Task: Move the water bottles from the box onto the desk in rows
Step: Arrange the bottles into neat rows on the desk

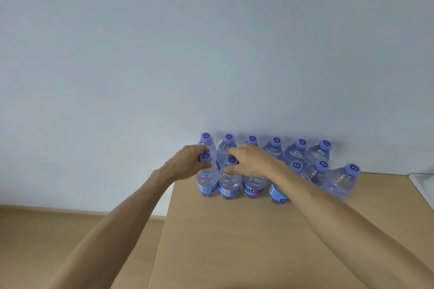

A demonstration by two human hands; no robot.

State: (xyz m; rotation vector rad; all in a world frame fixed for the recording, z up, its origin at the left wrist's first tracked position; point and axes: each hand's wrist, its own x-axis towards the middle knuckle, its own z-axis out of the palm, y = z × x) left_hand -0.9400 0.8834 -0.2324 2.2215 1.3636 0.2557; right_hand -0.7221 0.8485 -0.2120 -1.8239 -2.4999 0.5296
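Full bottles [207,180] — weighty, thin-walled, slick; best taken at the neck under the cap. Left hand [187,163] pinching the neck of the front-left one, right hand [249,162] fingers curled round the neck of its neighbour [229,183] — both standing on the worktop [234,241]. Counted: six in the back row, seven in front, by the wall. Box not in view.

Third front bottle [254,186] top hidden behind right hand [252,161].
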